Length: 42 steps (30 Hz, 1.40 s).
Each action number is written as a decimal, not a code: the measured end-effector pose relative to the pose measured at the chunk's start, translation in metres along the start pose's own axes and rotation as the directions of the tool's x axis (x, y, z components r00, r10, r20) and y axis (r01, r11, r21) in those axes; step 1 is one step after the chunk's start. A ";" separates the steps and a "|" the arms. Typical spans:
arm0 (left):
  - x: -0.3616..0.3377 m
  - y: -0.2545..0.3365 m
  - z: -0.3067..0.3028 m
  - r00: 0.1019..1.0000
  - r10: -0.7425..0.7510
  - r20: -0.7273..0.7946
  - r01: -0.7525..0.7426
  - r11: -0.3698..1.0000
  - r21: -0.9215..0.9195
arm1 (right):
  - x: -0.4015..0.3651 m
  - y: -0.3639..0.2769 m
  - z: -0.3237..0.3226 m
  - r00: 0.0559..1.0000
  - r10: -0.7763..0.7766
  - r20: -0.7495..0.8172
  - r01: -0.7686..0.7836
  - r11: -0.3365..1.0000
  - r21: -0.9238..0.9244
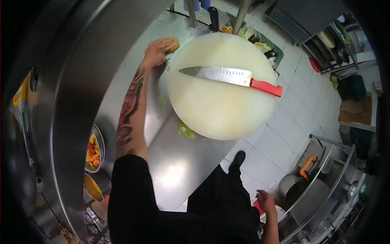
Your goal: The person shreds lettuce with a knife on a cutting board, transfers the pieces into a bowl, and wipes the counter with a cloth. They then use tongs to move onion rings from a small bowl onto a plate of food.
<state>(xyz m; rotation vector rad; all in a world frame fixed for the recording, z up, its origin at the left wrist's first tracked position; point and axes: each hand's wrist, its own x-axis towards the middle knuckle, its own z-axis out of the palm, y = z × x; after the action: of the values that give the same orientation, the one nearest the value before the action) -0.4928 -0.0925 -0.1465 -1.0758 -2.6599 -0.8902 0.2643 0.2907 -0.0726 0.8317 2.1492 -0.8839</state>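
Note:
My left hand [156, 53], at the end of a tattooed forearm, is closed on a yellowish-tan sponge [174, 44]. It presses down on the steel worktop [168, 171], just left of a round white cutting board [223, 110]. Across the board lies a chef's knife [231, 76], its red handle toward the right edge and its blade pointing left. Green leaf scraps [186, 130] lie at the board's lower-left edge. My right hand [266, 202] hangs low at my side over the floor, its fingers loosely apart, and appears to hold nothing.
A black-handled knife [213, 18] stands beyond the board, near a bin of vegetable scraps [264, 46]. A steel shelf [67, 101] runs along the left, above a bowl of cut vegetables [93, 152] and a metal pot [93, 188]. Steel racks [321, 191] stand lower right.

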 end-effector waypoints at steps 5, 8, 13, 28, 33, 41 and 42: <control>-0.134 0.076 -0.017 0.988 -0.055 0.147 0.040 0.994 0.106 | 0.008 0.017 -0.009 0.987 -0.090 -0.131 0.115 0.972 0.207; -0.212 0.146 -0.013 0.985 -0.156 0.070 0.156 0.988 0.009 | 0.007 0.002 -0.015 0.987 -0.135 -0.088 0.148 0.973 0.175; -0.275 0.246 0.016 0.927 -0.373 0.022 0.371 0.912 -0.176 | 0.041 -0.055 -0.011 0.910 -0.411 0.049 0.407 0.910 0.080; -0.291 0.334 0.079 0.704 -0.506 -0.499 0.657 0.730 0.188 | 0.166 -0.158 0.022 0.840 -0.470 0.271 -0.030 0.458 0.889; -0.280 0.376 0.106 0.793 -0.481 -0.373 0.562 0.815 0.144 | 0.213 -0.207 0.027 0.861 -0.353 0.366 -0.278 0.277 0.920; -0.191 0.581 0.207 0.820 -0.463 -0.335 0.276 0.834 -0.478 | 0.278 -0.093 -0.044 0.889 -0.391 0.239 -0.282 -0.055 0.958; -0.178 0.599 0.204 0.819 -0.485 -0.307 0.286 0.809 -0.514 | 0.258 -0.089 -0.080 0.930 -0.261 0.257 -0.284 -0.072 0.956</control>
<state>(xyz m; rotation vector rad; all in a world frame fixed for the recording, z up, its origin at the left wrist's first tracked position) 0.0591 0.2603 -0.0890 -0.2882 -2.3761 -1.6660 0.0219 0.3788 -0.1935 1.1397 0.6550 -2.5418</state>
